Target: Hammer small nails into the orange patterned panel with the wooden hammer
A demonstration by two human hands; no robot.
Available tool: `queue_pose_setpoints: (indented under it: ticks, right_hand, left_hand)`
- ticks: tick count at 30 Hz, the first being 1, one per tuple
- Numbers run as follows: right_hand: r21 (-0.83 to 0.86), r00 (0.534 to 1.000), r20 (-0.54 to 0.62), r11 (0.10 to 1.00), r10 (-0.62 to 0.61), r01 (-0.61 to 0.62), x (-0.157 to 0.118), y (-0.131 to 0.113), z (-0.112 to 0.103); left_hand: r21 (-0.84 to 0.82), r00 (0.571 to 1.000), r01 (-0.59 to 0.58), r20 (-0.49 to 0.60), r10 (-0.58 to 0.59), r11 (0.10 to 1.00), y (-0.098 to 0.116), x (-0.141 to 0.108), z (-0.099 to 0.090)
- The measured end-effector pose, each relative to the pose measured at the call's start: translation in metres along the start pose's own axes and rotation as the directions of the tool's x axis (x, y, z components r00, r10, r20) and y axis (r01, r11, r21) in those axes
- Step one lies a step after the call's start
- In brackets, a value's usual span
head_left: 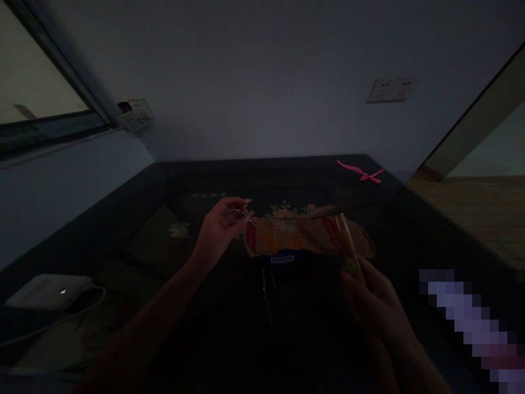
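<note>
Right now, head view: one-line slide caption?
Left hand pinches a thin metal needle beside orange dotted fabric; right hand grips a wooden stick over a dark table.

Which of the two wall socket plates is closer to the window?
The socket plate at the left wall corner, right beside the window frame. The other socket plate sits far right on the back wall, above the pink ribbon.

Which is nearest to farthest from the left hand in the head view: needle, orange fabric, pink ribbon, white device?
1. Needle: pinched at the left hand's fingertips.
2. Orange fabric: just right of that hand, mid-table.
3. White device: far left, near edge, with a cable.
4. Pink ribbon: back right of the dark table. Its gap and the device's look similar, so 3 and 4 are too close to call.
</note>
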State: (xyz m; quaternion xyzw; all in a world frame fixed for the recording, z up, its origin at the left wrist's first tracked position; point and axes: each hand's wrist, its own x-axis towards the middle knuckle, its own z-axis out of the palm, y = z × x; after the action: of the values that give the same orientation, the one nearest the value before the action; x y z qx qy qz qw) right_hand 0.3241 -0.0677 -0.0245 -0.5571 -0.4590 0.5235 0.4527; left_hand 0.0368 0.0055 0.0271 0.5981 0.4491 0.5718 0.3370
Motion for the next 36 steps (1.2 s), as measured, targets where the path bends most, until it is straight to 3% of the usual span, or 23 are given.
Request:
queue_pose_setpoints:
  ticks: [6, 13, 18, 36]
  right_hand:
    - [-0.004, 1.000, 0.006, 1.000, -0.022, 0.022, -0.002, -0.001, 0.001]
    - [-0.056, 0.999, -0.019, 0.997, -0.044, 0.043, 0.001, 0.000, 0.000]
    - [-0.042, 1.000, 0.009, 0.999, -0.022, 0.022, -0.001, -0.001, 0.003]
    - [-0.116, 0.999, 0.030, 0.993, 0.011, -0.007, 0.004, 0.002, 0.003]
  left_hand:
    - [-0.038, 0.995, 0.055, 0.091, -0.052, 0.998, -0.017, 0.027, 0.028]
    - [0.032, 0.998, -0.002, 0.062, 0.000, 0.999, -0.032, 0.034, 0.047]
    - [0.114, 0.989, 0.032, 0.138, -0.048, 0.993, -0.043, 0.032, 0.051]
    - [0.335, 0.964, -0.110, 0.266, 0.018, 0.936, -0.048, 0.025, 0.045]
